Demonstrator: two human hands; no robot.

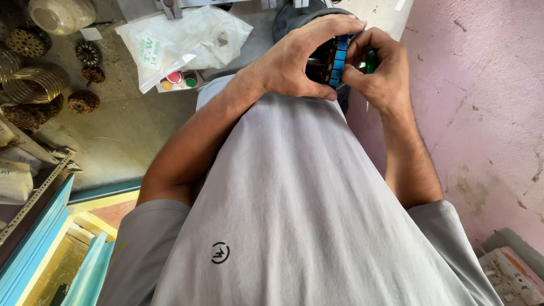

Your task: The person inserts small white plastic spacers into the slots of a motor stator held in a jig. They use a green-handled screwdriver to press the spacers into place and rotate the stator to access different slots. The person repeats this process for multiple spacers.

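Both arms reach fwd w/ elbows bent, forearms angling in toward each other. Left hand (294, 62) is curled, fingers wrapped over the top, thumb underneath. Right hand (377, 71) is fisted tight, knuckles touching the left's fingertips.

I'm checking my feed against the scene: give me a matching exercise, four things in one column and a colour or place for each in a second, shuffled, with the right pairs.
Things:
1. round slotted core
2. tool handle
3. plastic bag
4. push-button box

Colour or place:
A. green, gripped in the right hand
B. white and translucent, lying on the grey floor
C. dark with blue slot liners, cupped by the left hand
D. red, yellow and green buttons, partly under the bag's edge

Pairs: 1-C, 2-A, 3-B, 4-D
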